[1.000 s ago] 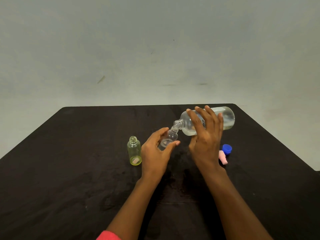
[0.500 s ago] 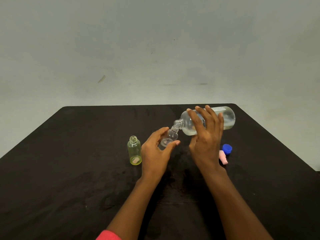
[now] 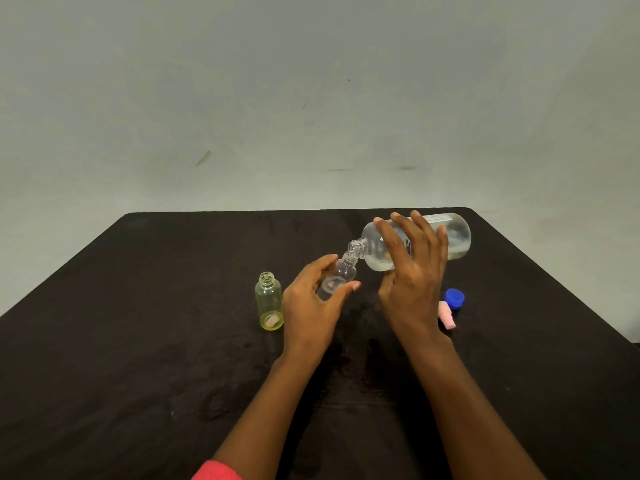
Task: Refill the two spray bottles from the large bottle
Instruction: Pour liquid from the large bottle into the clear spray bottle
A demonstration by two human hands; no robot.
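Observation:
My right hand (image 3: 414, 271) grips the large clear bottle (image 3: 457, 235), tipped nearly on its side with its open neck pointing down-left. That neck meets the mouth of a small clear spray bottle (image 3: 341, 273), which my left hand (image 3: 311, 303) holds tilted between thumb and fingers above the black table (image 3: 138, 341). Clear liquid lies along the lower side of the large bottle. A second small bottle, yellow-tinted (image 3: 269, 301), stands upright and uncapped just left of my left hand.
A blue cap (image 3: 454, 298) and a pink spray cap (image 3: 446, 315) lie on the table to the right of my right wrist. The table's far edge runs just behind the large bottle, with a pale wall beyond.

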